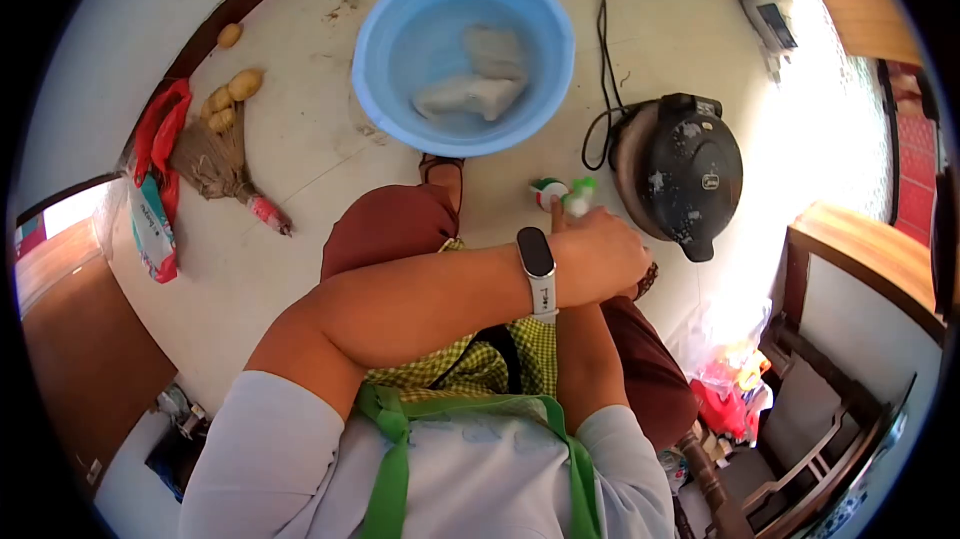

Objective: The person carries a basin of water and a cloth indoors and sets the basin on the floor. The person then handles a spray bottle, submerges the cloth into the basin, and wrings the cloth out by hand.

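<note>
My left hand (605, 254), with a grey-banded fitness tracker on its wrist, crosses in front of me to the right. Its back is up and its fingers bend down out of sight. Beneath it, my right hand (558, 222) is mostly covered; only a finger shows. That finger lies against a small white bottle with a green top (580, 195), which seems to be in the right hand. Close by is a round white and green part (548, 193); I cannot tell if it belongs to the same bottle. Ahead, a blue basin (364, 69) holds water and soaked greyish cloth (470, 96).
A black electric griddle (690, 179) with its cord (603, 39) sits on the floor to the right. At left lie a hand broom (215, 159), potatoes (243, 85) and a red bag (160, 134). Plastic bags (725, 389) and a wooden chair (810, 429) stand lower right.
</note>
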Tool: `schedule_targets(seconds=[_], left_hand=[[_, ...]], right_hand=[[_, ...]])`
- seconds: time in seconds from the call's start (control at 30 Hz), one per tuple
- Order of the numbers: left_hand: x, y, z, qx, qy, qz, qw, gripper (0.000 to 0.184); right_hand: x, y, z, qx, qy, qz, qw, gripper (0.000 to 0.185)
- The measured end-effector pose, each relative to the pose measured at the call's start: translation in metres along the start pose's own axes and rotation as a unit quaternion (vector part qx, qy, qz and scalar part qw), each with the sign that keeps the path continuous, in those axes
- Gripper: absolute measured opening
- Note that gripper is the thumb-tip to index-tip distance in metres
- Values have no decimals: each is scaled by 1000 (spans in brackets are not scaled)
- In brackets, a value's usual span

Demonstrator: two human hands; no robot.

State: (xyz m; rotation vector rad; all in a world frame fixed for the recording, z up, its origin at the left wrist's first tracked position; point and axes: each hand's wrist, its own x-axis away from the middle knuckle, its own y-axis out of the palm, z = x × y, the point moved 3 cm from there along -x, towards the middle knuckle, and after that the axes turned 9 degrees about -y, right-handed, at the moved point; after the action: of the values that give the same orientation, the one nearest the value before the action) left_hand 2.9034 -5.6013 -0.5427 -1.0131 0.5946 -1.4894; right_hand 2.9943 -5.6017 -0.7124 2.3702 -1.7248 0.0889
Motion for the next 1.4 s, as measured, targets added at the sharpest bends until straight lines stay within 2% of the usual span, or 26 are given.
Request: schedule_targets(seconds=[0.1,0.2,0.37,0.43,0.5,0.57,0.6,0.67,0.73,0.8,0.87,0.9,0.97,1.07,1.13,1.27,1.33,1.37,1.4], left_hand=[[10,-29,1,-24,83,-27,996,15],[4,-26,-1,3,82,-43,996,18],[0,-34,-1,9,94,-19,995,14],[-2,-33,0,-5,97,-96,991,18],[-2,-28,2,0,104,-80,991,19],[-3,-27,2,2,108,-72,992,20],[-1,-29,3,3,110,-77,991,20],[0,-27,3,0,116,-86,990,20],[-3,-22,1,0,134,-62,989,19],[-5,-19,0,4,132,-68,989,19],[-6,-19,0,4,130,-76,989,18],[-5,-19,0,-4,127,-78,989,18],[-5,-16,2,-12,122,-78,989,18],[-5,-12,3,-21,113,-86,990,19],[-4,-13,2,-12,119,-92,989,19],[-4,-20,4,-6,107,-84,991,18],[-3,-25,6,-1,99,-94,991,16],[-3,-27,6,1,95,-90,991,16],[-1,-29,6,8,96,-86,992,15]], right_hand=[[1,3,7,67,-23,-61,996,27],[-1,2,9,154,-59,-143,976,29],[-16,-30,0,312,-151,-302,888,32],[-26,-54,-1,356,-168,-328,859,33],[-34,-80,-7,394,-138,-317,851,34],[-39,-112,-18,435,-68,-282,852,36],[-38,-132,-22,470,5,-247,847,38],[-37,-179,-20,487,53,-172,855,36],[-36,-242,0,544,67,-80,833,31],[-26,-269,-10,370,145,100,912,25],[-26,-296,-6,375,116,159,906,20],[-23,-302,-4,248,130,237,930,20],[-19,-314,-6,224,159,298,914,22],[-16,-331,-4,134,188,341,911,20],[-18,-335,-1,171,245,336,893,26],[-16,-335,-12,180,290,315,886,38],[-13,-337,-22,300,319,388,811,58],[-15,-331,-28,304,317,384,812,58],[-17,-329,-42,340,223,431,806,59]])
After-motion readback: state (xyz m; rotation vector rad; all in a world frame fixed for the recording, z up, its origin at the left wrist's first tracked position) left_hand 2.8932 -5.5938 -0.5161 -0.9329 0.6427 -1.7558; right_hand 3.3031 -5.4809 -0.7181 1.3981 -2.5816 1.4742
